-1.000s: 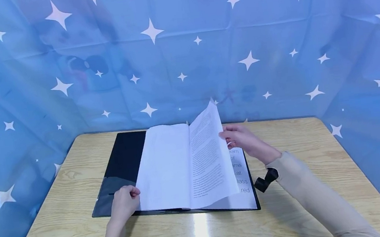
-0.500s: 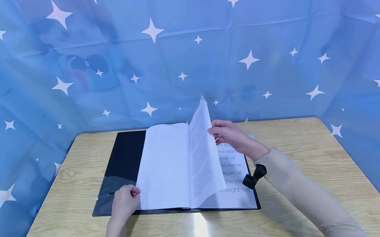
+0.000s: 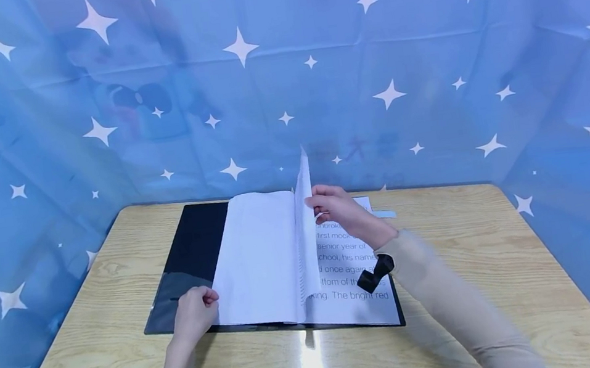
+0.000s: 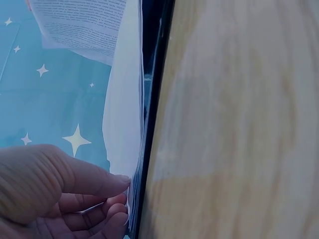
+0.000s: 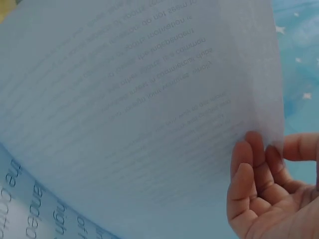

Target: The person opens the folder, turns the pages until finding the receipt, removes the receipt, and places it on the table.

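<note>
A black folder (image 3: 198,237) lies spread on the table, holding a stack of white pages. Its left side shows a blank page (image 3: 254,258); the right side bears a page in large print (image 3: 347,264). Between them a sheet (image 3: 307,232) of small print stands nearly upright at the fold. My right hand (image 3: 340,208) pinches that sheet's outer edge; the right wrist view shows thumb and finger on it, with print showing through the paper. At the lower left corner my left hand (image 3: 194,312) pinches the edge of the left pages, thumb on top in the left wrist view.
The folder rests on a wooden table (image 3: 464,236) with a bright light reflection near its front. A pale blue tab (image 3: 385,214) sticks out past the folder's right side. Behind hangs a blue curtain (image 3: 328,92) with white stars, close to the table's back edge.
My right hand has moved left, swinging the sheet from leaning right to nearly upright and uncovering more of the large print. My left hand has stayed in place.
</note>
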A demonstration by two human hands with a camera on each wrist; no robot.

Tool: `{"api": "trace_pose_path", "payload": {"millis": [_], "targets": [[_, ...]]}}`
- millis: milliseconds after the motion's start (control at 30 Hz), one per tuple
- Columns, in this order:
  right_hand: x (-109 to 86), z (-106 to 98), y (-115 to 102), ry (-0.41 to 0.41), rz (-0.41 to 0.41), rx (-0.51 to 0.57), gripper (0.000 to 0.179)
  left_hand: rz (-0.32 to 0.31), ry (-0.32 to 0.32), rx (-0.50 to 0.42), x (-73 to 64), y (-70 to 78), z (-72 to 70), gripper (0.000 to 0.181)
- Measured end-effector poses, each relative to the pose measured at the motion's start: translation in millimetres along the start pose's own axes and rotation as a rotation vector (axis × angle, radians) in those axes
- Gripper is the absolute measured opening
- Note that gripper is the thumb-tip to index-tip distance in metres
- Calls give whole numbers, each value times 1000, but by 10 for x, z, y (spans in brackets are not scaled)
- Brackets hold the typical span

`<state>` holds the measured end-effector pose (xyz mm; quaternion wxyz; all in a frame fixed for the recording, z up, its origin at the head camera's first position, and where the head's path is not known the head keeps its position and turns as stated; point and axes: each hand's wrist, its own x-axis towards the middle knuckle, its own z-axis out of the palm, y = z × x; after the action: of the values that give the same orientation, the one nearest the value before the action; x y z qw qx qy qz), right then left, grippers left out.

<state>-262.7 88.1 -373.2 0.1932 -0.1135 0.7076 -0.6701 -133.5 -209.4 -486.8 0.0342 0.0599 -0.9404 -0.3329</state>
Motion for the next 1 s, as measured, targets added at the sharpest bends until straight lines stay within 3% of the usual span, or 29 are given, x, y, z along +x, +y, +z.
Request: {"api": "trace_pose_path", "payload": {"millis": [433,700,1000], "targets": [[130,243,16,-13,17,65,12,53,-2,-33,-22,3,-8,8],[185,363,17,-11,33,53,8,69,1,-54,-46,20,-56,8],[265,483,79,-1,58,27,14,229,130,-66,-72,180,-139,9]]}}
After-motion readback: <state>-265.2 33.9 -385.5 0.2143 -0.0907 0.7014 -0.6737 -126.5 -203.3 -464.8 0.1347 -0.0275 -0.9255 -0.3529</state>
